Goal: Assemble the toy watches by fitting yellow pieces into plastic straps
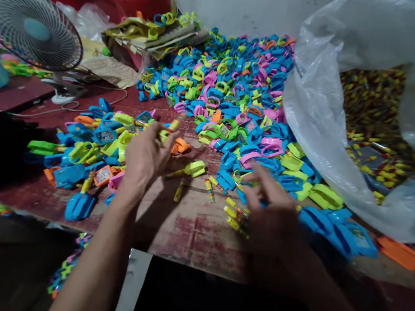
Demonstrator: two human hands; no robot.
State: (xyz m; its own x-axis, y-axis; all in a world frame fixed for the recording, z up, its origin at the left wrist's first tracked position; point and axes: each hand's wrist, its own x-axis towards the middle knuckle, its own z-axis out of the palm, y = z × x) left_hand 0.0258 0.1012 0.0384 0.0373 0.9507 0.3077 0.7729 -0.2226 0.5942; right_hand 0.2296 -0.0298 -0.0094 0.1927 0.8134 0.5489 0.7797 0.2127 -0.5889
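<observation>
While the white table fan [32,28] stands at the far left of the worn red bench [187,228], the left hand [145,158], right of the fan, has its fingers [165,143] pinched shut on a slim yellow plastic stick [173,125], lifted above the bench. Right of it, the right hand [272,211] hovers with fingers spread and empty over more small yellow sticks [236,214]. Such a piece looks light, stiff and slippery; gripping mid-length seems safest. Farther right sags a clear plastic bag [321,124].

Blurred stick [174,124] in left fingers [163,142]
</observation>
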